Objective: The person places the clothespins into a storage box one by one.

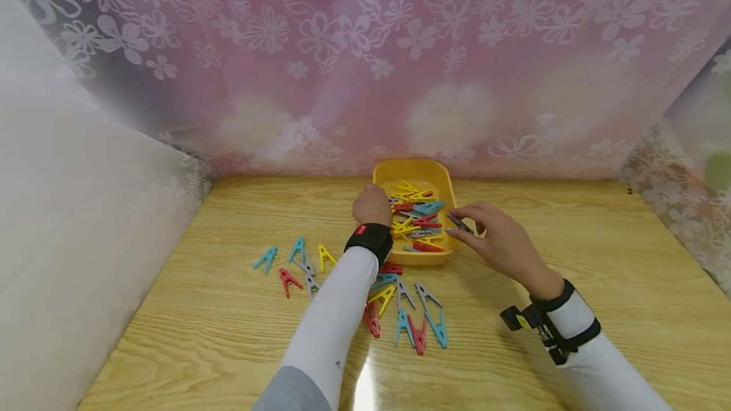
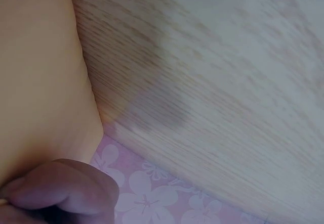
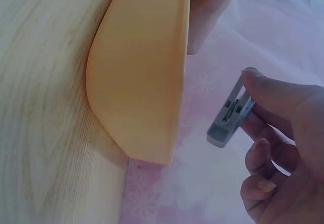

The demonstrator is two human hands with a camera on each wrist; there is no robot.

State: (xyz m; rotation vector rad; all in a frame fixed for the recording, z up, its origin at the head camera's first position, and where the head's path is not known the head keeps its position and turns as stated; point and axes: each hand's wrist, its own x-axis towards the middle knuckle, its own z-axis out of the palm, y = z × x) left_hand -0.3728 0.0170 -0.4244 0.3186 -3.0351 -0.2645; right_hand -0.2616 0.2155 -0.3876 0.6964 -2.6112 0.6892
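A yellow plastic basket [image 1: 454,195] holds a pile of yellow, red, blue and grey clothespins [image 1: 422,221]. At its left rim is my left hand [image 1: 374,205], its fingertips hidden in the head view. The left wrist view has that hand's curled thumb and fingers [image 2: 66,191] pinching at the basket wall [image 2: 43,77]. On the other side, my right hand [image 1: 502,240] pinches a grey clothespin [image 3: 232,110] between thumb and fingertips, close by the right rim. Its lower fingers are bent and hold nothing.
Loose clothespins lie on the wooden table [image 1: 200,316] in front of the basket and left of it, some beneath the left forearm [image 1: 325,322]. A pink flowered curtain [image 1: 342,81] hangs right behind the basket, and pale cloth [image 1: 85,208] runs along the left side.
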